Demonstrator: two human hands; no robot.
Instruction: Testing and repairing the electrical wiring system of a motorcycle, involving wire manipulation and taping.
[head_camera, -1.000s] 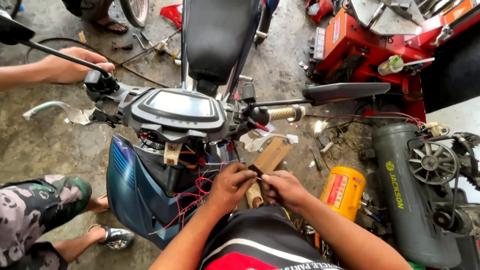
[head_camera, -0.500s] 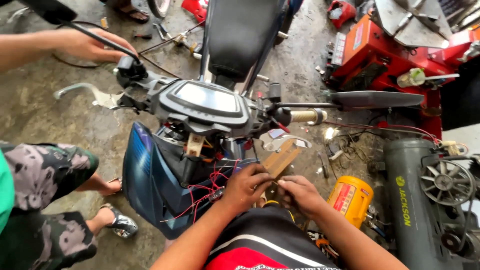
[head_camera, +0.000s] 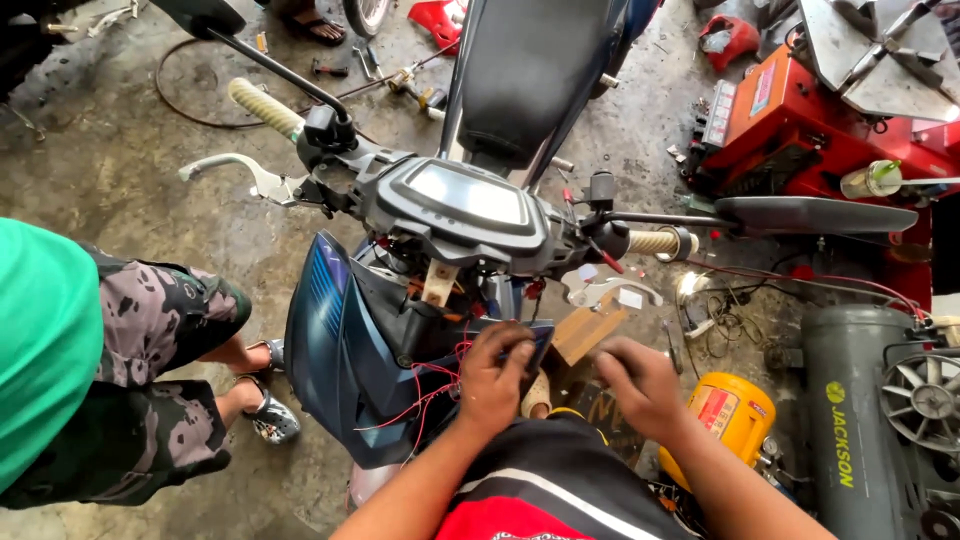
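I look down on the front of a blue motorcycle (head_camera: 330, 340) with its front cover off. Its grey instrument panel (head_camera: 465, 195) sits between the handlebar grips. My left hand (head_camera: 495, 375) is closed on a small dark part (head_camera: 541, 348) just below the panel, beside loose red wires (head_camera: 430, 392). My right hand (head_camera: 640, 385) is a little to the right, near a piece of cardboard (head_camera: 585, 330). Its fingers are curled downward, and what they hold is hidden.
A person in a green shirt and patterned shorts (head_camera: 120, 340) stands close on the left. A yellow canister (head_camera: 730, 415) and a grey compressor (head_camera: 860, 420) are on the right, with a red machine (head_camera: 800, 120) behind. Tools and a cable lie on the concrete floor (head_camera: 150, 200).
The other person's hand has left the left handlebar grip. My view has shifted closer and rightward. My hands have drawn slightly apart, and the left now holds the dark part.
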